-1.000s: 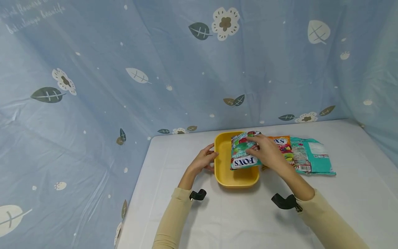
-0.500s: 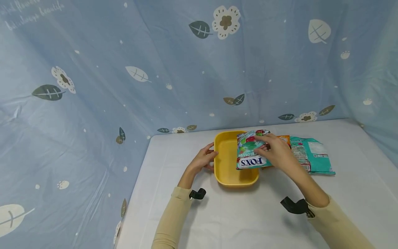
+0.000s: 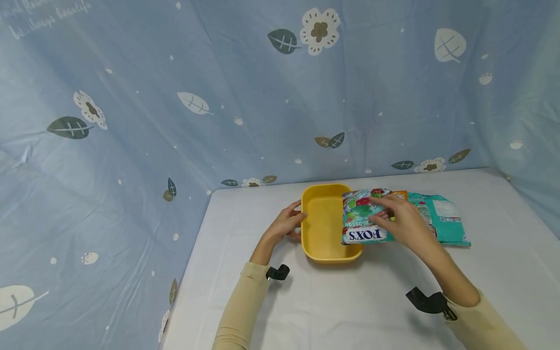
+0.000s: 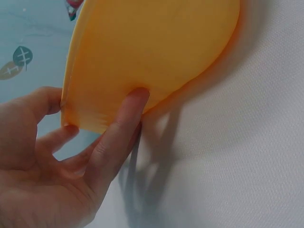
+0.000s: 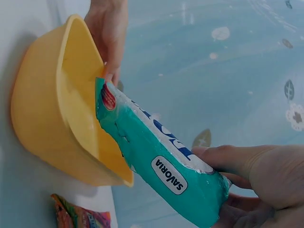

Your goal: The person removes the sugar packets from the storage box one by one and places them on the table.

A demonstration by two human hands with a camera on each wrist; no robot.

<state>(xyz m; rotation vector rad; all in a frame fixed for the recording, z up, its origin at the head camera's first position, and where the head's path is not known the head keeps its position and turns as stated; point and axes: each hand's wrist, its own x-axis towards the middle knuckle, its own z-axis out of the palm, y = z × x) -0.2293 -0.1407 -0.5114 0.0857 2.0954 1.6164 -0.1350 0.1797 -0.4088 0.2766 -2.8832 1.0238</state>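
Observation:
My right hand (image 3: 404, 221) pinches a teal bag of Fox's candy (image 3: 365, 236) near its right side. The bag hangs tilted over the right rim of a yellow plastic tub (image 3: 321, 228), with its Savoria label showing in the right wrist view. My left hand (image 3: 284, 224) holds the tub's left side. In the left wrist view, one finger (image 4: 135, 102) presses the outer wall while others reach the rim. An orange candy bag (image 3: 401, 195) lies right of the tub, mostly covered by the held bag and right hand; the right wrist view shows part of a colourful bag (image 5: 83, 213).
Another teal bag (image 3: 450, 223) lies back side up on the white-covered table (image 3: 350, 301), right of the orange one. A blue patterned curtain (image 3: 245, 141) rises behind the table's far edge and along its left side.
My right hand has moved right with the teal candy bag, from above the tub's middle to its right rim, now covering most of the orange bag. The left hand has stayed on the tub.

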